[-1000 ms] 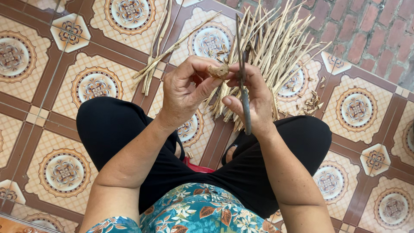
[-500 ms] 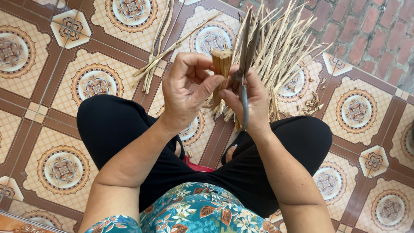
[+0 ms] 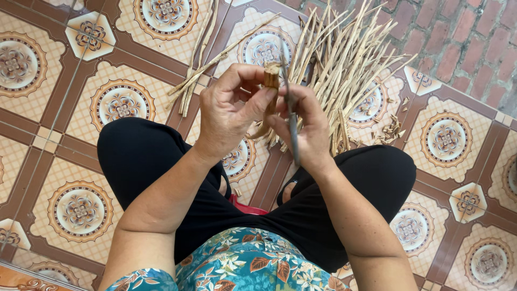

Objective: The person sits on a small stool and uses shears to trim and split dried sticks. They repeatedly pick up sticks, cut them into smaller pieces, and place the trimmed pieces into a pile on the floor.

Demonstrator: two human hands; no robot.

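Note:
I sit low over a patterned tile floor with my knees apart. My left hand (image 3: 234,110) grips a short brown piece of wood (image 3: 271,77), held upright between thumb and fingers. My right hand (image 3: 305,129) holds a thin dark knife (image 3: 291,124) whose blade runs up along the right side of the wood and whose lower end pokes out below the hand. Both hands meet in front of me, above the floor.
A big heap of split pale wood sticks (image 3: 344,70) lies on the floor just beyond my hands. A few loose sticks (image 3: 199,70) lie to its left, small wood chips (image 3: 393,129) to its right. A brick surface (image 3: 463,43) begins at the top right.
The piece of wood has come up from lying across my fingers to standing upright, and the knife now lies against its side. Both hands sit slightly higher.

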